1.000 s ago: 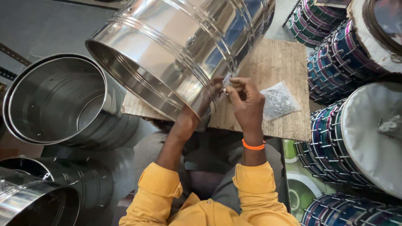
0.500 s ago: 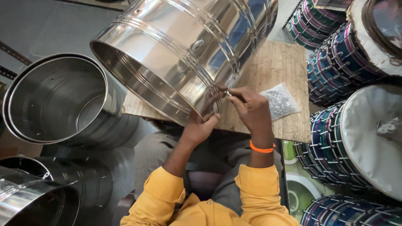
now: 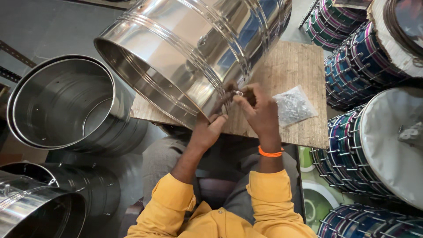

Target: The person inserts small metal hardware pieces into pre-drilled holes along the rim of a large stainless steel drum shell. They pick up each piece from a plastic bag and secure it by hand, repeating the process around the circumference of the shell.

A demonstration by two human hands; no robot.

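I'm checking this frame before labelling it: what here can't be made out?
- Head view: the small metal piece in the right hand is too small to identify.
- The left hand fingertips are hidden behind the rim of the steel drum shell.
- The clear bag contents are too small to tell.
- The shell's far end is cut off by the top edge.

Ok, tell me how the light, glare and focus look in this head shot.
Head view: strong glare and mirror reflections streak the steel drum shell; the wooden board is evenly lit; the left hand and right hand are sharp enough, but the small metal piece at the fingertips is too tiny to resolve; wide-angle lens bends the finished drums at the right edge.
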